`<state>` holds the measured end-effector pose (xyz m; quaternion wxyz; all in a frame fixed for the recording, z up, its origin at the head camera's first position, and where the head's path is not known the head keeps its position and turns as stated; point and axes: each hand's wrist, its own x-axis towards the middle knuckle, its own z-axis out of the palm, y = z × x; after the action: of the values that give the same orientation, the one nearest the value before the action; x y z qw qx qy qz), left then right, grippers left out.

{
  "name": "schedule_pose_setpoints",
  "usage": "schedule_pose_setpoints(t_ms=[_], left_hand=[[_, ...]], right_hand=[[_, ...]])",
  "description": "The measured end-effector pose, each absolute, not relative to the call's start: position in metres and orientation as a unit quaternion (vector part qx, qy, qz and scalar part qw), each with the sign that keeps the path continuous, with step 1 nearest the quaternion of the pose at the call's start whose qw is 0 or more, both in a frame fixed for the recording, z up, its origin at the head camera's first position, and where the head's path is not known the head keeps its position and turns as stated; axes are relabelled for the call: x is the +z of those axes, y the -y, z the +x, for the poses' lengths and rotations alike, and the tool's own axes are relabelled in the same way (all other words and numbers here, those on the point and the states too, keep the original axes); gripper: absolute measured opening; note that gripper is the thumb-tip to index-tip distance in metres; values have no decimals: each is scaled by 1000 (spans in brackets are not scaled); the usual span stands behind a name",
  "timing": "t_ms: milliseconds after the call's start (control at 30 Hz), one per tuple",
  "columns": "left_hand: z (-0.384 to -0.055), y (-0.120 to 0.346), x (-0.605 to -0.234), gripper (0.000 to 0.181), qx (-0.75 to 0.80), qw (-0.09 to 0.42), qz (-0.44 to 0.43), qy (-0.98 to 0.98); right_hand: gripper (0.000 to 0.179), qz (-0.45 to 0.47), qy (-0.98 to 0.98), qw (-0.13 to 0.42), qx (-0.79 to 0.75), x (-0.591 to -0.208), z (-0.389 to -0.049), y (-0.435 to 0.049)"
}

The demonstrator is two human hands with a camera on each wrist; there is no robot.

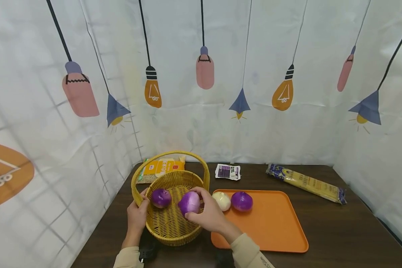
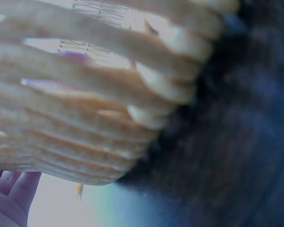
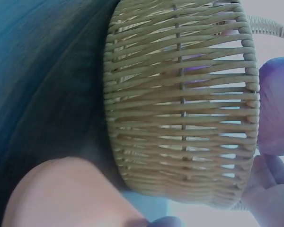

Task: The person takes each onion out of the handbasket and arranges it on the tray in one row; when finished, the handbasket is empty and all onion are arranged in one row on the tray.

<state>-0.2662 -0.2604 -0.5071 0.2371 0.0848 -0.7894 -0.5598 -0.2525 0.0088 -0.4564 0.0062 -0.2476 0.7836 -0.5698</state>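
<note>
A yellow woven basket [image 1: 175, 238] with a tall arched handle stands on the dark table. My left hand [image 1: 137, 214] grips its left rim near the foot of the handle; the left wrist view shows only a few fingers below the weave. Held in the fingers and thumb of my right hand [image 1: 209, 214] is a purple onion [image 1: 189, 203], over the right side of the basket opening. The right wrist view has this onion [image 3: 277, 109] just beyond the rim. Another purple onion [image 1: 161, 198] lies inside the basket at the left.
An orange tray [image 1: 271, 227] to the right bears a white onion [image 1: 222, 201] and a purple onion [image 1: 242, 201] at its back left. Along the back are a yellow bag of grain [image 1: 160, 167], a small white-and-purple packet [image 1: 227, 172] and a long noodle pack [image 1: 306, 183].
</note>
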Motion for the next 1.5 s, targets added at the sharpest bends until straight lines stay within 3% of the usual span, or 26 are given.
schedule_pose_setpoints(t_ms=[267, 567, 1300, 1500], left_hand=[[-267, 260, -507, 39, -558, 241, 83, 789], [-266, 260, -507, 38, -559, 245, 81, 788], [-267, 261, -509, 39, -560, 241, 80, 789], [-266, 261, -509, 39, -560, 237, 83, 789]], right_hand=[[72, -241, -772, -11, -588, -457, -248, -21], [75, -227, -718, 23, -658, -460, -246, -36], [74, -179, -749, -34, -637, -469, -238, -69], [75, -205, -747, -29, -632, -474, -238, -79]])
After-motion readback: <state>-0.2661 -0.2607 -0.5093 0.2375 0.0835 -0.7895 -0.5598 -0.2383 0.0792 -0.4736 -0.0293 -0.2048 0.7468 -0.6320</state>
